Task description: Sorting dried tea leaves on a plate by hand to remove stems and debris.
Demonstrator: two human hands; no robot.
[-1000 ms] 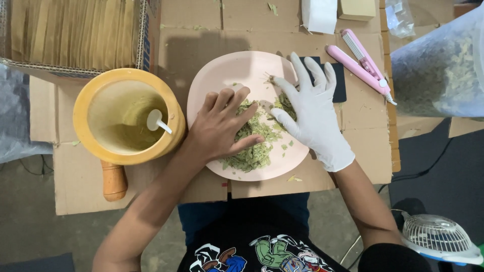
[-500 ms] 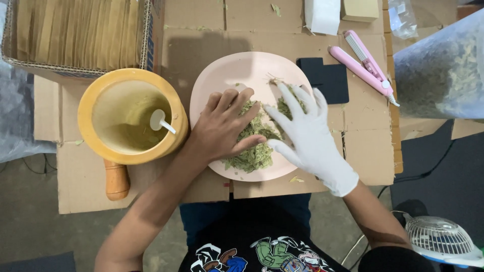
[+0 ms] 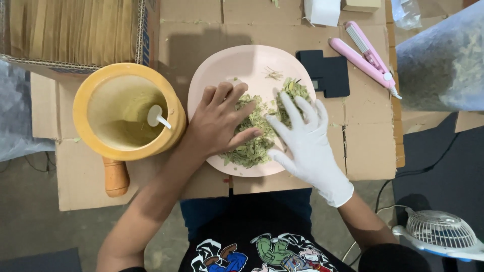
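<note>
1. Head view, centre: a pale pink plate (image 3: 237, 63) lies on flattened cardboard (image 3: 368, 151) that covers the tabletop. A heap of dried green leaves (image 3: 254, 146) fills the plate's half toward 5 o'clock; its far part is bare but for a few crumbs.
2. The bare left hand (image 3: 219, 121) lies palm down on the heap's 9 o'clock side, fingers spread wide, gripping nothing, with the fingertips pointing toward 1 o'clock.
3. The right hand (image 3: 302, 143), in a white glove, rests flat on the heap's 3 o'clock side, fingers fanned wide toward 11 o'clock, gripping nothing. The two hands lie close together, with leaves between them.
4. At 9 o'clock of the plate, just beside it, stands a yellow mortar (image 3: 128, 111) with a small white spoon (image 3: 157, 118) inside. A wooden pestle (image 3: 116, 176) pokes out from under its 6 o'clock edge.
5. At 10 o'clock, a cardboard box (image 3: 143, 30) holds upright brown sheets.
6. At 2 o'clock of the plate lies a flat black device (image 3: 327, 70), and beyond it a pink sealing tool (image 3: 365, 53) set aslant.
7. At the 3 o'clock edge sits a clear bag of dried leaves (image 3: 443, 70).
8. A small white fan (image 3: 438, 231) stands at 5 o'clock, below the tabletop.
</note>
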